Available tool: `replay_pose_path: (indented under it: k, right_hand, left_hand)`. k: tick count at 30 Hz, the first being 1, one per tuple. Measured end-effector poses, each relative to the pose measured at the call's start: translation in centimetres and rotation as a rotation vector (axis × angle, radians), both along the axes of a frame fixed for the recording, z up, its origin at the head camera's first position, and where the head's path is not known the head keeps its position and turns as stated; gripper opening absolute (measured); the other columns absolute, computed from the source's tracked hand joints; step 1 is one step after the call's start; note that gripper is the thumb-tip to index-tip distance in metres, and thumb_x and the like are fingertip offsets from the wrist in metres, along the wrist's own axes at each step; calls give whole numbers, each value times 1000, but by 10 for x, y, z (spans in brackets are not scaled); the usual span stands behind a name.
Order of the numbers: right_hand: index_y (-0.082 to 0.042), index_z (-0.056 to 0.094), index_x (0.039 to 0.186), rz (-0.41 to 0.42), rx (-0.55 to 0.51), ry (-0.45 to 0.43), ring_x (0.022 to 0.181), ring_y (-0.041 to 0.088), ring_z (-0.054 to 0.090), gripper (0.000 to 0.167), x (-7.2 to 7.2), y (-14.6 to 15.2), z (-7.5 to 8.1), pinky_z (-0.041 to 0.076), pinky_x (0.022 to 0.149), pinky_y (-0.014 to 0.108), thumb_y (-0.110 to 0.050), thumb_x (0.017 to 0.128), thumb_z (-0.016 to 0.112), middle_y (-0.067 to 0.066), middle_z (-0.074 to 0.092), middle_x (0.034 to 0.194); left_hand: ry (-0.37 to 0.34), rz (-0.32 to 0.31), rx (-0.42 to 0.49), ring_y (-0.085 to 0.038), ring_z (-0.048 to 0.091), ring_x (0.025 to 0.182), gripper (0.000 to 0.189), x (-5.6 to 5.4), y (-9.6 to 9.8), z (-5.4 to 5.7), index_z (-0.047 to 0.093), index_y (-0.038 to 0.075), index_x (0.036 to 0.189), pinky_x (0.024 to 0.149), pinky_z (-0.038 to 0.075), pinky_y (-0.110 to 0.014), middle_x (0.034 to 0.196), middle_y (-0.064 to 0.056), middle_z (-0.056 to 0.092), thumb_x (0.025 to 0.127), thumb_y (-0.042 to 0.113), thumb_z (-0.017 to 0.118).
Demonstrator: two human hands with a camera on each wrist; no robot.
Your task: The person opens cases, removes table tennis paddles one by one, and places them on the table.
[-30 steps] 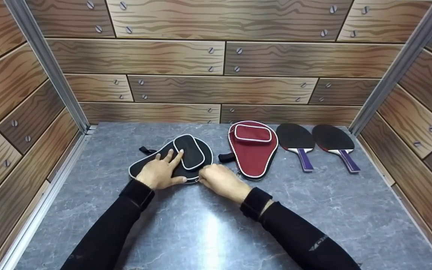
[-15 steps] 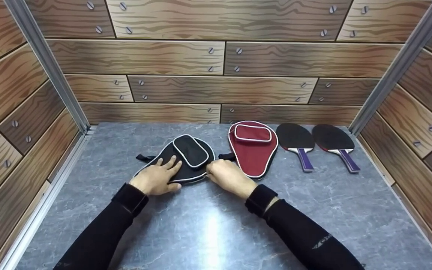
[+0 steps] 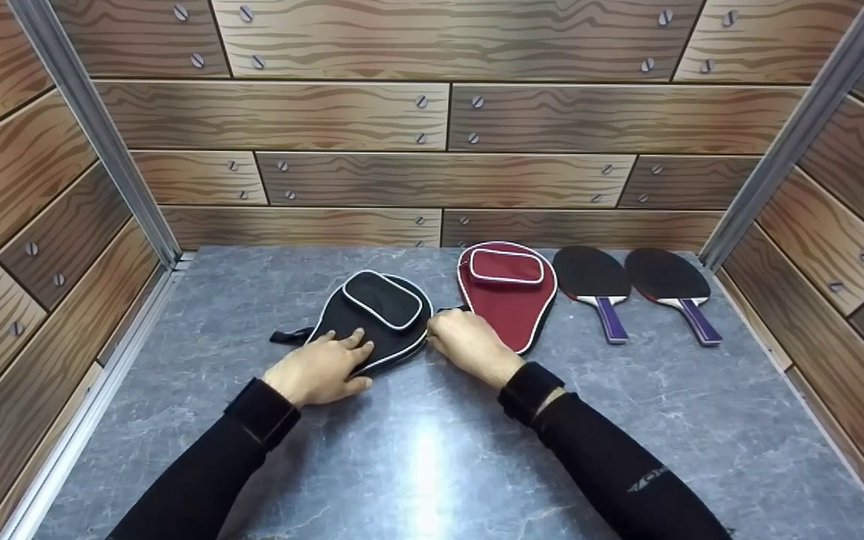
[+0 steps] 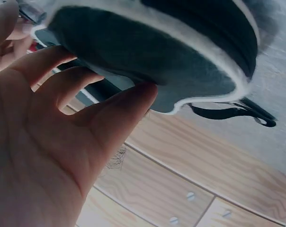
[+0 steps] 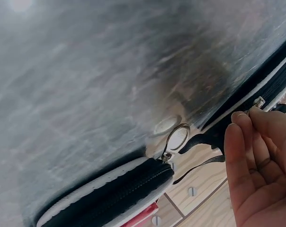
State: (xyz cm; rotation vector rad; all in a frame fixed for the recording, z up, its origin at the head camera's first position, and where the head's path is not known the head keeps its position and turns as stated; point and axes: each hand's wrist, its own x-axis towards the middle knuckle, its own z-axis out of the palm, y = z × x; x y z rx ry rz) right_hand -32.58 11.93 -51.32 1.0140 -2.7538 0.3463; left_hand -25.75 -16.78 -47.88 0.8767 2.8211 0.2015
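Observation:
A black table tennis bat case (image 3: 357, 322) with white piping and a raised pocket (image 3: 383, 300) lies on the grey tabletop, left of centre. My left hand (image 3: 319, 371) rests on its narrow end with fingers spread; in the left wrist view the thumb (image 4: 129, 104) touches the case's face. At the case's right edge my right hand (image 3: 469, 341) pinches the zipper pull, and the zipper slider (image 5: 259, 101) shows just beyond the fingertips in the right wrist view. A black strap (image 3: 289, 336) sticks out at the case's left side.
Just right of my right hand lies a red bat case (image 3: 507, 307), its zipper ring (image 5: 177, 137) hanging loose. Two black bats with purple handles, one (image 3: 592, 274) beside the case and another (image 3: 668, 275) farther right, lie flat. Wood-patterned walls (image 3: 432, 176) enclose the table.
The black case has turned counterclockwise, its narrow end swinging toward me. My right hand has moved right and slightly away along its edge. My left hand has shifted slightly nearer to me.

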Motion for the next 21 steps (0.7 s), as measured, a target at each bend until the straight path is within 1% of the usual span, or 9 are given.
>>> replay_pose_path:
  k: [4, 7, 9, 12, 15, 18, 21]
  right_hand:
    - [-9, 77, 84, -17, -8, 0, 89, 42, 85, 18, -4, 2, 1, 68, 77, 63, -8, 99, 86, 14, 83, 89]
    - [-8, 78, 86, -44, -17, -14, 94, 45, 85, 15, -7, 4, 1, 68, 81, 65, -8, 99, 86, 16, 85, 94]
    - [-7, 79, 88, -64, -22, -26, 95, 46, 85, 14, -9, 6, 1, 68, 82, 66, -9, 101, 85, 17, 85, 96]
    - [-6, 78, 89, -84, -32, -37, 95, 48, 84, 15, -13, 10, 1, 67, 82, 67, -9, 103, 83, 18, 84, 96]
    - [-6, 77, 88, -93, -46, -34, 93, 47, 84, 17, -16, 14, 1, 67, 81, 67, -8, 104, 81, 18, 83, 94]
    - [-5, 77, 86, -101, -59, -24, 92, 48, 83, 18, -19, 16, 2, 67, 79, 67, -6, 104, 79, 18, 83, 92]
    - [-5, 76, 85, -111, -59, -21, 91, 48, 83, 19, -22, 18, 2, 67, 79, 67, -5, 104, 78, 18, 82, 92]
  left_hand:
    - [6, -9, 3, -55, 58, 162, 67, 7, 5, 5, 63, -4, 165, 139, 43, -69, 175, -35, 55, 114, 38, 73]
    - [14, -23, 7, -60, 64, 154, 63, 13, 9, 7, 67, 1, 163, 134, 50, -68, 175, -31, 57, 114, 38, 74]
    - [29, -47, 15, -57, 68, 151, 60, 17, 12, 8, 69, 4, 162, 129, 55, -69, 173, -30, 60, 113, 39, 74]
    - [53, -99, 31, -49, 73, 148, 57, 21, 16, 9, 73, 7, 159, 122, 59, -71, 169, -28, 65, 112, 40, 76]
    - [55, -148, 42, -43, 73, 150, 56, 23, 19, 11, 74, 10, 158, 121, 60, -72, 168, -24, 67, 112, 42, 76]
    - [59, -199, 37, -38, 73, 151, 55, 23, 21, 13, 74, 14, 159, 123, 61, -67, 167, -18, 70, 111, 41, 78]
    - [100, -265, 19, -33, 75, 148, 55, 18, 20, 15, 74, 13, 158, 124, 62, -57, 162, -14, 75, 109, 38, 82]
